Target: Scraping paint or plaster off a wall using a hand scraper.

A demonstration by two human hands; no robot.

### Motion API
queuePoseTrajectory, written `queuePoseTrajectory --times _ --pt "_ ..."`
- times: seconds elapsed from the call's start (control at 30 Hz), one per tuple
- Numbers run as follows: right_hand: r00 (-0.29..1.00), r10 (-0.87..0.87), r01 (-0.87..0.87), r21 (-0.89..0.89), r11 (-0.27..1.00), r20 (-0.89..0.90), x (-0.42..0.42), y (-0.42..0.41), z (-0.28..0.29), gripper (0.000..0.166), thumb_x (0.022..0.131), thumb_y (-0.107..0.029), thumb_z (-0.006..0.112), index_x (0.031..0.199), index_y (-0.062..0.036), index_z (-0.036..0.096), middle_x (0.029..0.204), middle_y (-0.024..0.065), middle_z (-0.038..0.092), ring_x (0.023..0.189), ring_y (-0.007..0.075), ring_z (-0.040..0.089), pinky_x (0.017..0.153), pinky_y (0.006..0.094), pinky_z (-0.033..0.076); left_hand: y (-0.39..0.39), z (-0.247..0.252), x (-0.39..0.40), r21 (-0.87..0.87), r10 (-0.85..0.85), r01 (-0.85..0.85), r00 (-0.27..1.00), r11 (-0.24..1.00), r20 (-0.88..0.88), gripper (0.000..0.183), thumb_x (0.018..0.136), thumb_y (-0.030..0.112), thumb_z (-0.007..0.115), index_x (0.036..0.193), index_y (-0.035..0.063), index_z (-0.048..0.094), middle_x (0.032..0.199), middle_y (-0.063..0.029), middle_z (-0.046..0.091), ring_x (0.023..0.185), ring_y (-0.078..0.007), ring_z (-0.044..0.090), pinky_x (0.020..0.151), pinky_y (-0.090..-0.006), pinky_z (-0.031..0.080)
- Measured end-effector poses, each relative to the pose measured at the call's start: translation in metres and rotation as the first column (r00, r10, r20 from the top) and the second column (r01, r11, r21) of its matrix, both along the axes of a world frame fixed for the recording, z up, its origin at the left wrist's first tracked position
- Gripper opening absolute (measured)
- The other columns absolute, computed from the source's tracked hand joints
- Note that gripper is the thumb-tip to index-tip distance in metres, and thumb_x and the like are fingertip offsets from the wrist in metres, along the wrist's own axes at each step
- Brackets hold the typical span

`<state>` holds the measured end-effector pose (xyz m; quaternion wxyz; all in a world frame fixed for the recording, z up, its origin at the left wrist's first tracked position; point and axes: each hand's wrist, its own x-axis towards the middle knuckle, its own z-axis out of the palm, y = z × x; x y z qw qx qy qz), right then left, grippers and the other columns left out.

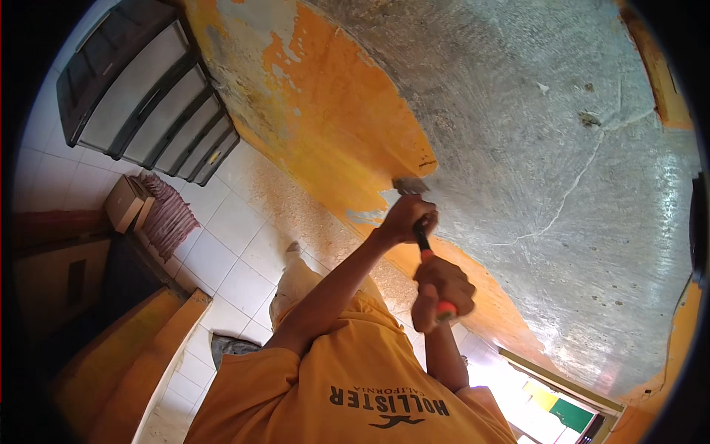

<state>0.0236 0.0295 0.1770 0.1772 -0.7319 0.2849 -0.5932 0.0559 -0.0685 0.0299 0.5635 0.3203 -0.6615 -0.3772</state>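
Note:
A long-handled scraper with a flat metal blade meets the wall where orange paint borders bare grey plaster. Near the blade, my left hand is closed around the upper part of the black shaft. My right hand, slightly blurred, grips the lower handle, whose red end shows beneath it. Ragged paint edges and pale patches lie beside the blade. A thin crack and small pits mark the grey plaster.
Paint crumbs lie on the tiled floor along the wall. A drawer unit stands at upper left, near a cardboard box and a ribbed reddish mat. An orange ledge is at lower left.

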Motion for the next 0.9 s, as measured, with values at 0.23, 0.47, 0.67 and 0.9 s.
queuePoseTrajectory --times 0.23,0.47,0.67,0.9 --pt "0.999 -0.029 0.029 -0.006 1.0 0.034 -0.007 -0.003 -0.006 0.035 0.087 -0.009 0.056 0.056 -0.004 0.043 0.047 0.0053 0.046 0.038 0.0195 0.049 0.041 0.0307 0.044 -0.002 -0.001 0.001 0.053 -0.097 0.096 0.995 0.994 0.002 0.019 0.074 0.012 0.067 0.06 0.0072 0.055 0.053 -0.0088 0.054 0.054 -0.0327 0.059 0.058 -0.0413 0.047" --pt "0.894 -0.358 0.377 0.021 0.926 -0.27 -0.06 0.025 -0.067 0.029 0.088 -0.011 0.058 0.062 -0.0026 0.047 0.051 0.0089 0.052 0.042 0.0202 0.054 0.044 0.0295 0.046 -0.004 0.004 -0.004 -0.04 -0.162 0.161 0.986 0.986 -0.025 0.018 0.071 0.011 0.067 0.059 0.008 0.053 0.053 -0.0099 0.055 0.054 -0.0347 0.059 0.057 -0.0411 0.046" --pt "0.997 -0.071 0.07 0.05 0.996 0.027 -0.009 0.02 -0.003 0.009 0.068 -0.001 0.059 0.061 -0.004 0.055 0.056 0.0094 0.057 0.048 0.0256 0.061 0.049 0.0317 0.05 0.006 0.008 -0.003 -0.055 -0.207 0.209 0.978 0.976 0.028 0.017 0.072 0.005 0.064 0.062 0.0071 0.051 0.056 -0.0089 0.052 0.054 -0.0307 0.053 0.06 -0.0401 0.043" --pt "0.958 -0.125 0.216 0.363 0.906 -0.259 -0.003 0.023 -0.077 0.008 0.078 0.0 0.059 0.07 -0.0013 0.061 0.064 0.0115 0.061 0.055 0.0295 0.061 0.059 0.0364 0.054 0.015 -0.082 0.042 0.273 -0.3 0.235 0.927 0.933 0.227 0.018 0.075 0.011 0.065 0.064 0.0072 0.051 0.061 -0.0101 0.056 0.061 -0.0299 0.058 0.062 -0.041 0.043"
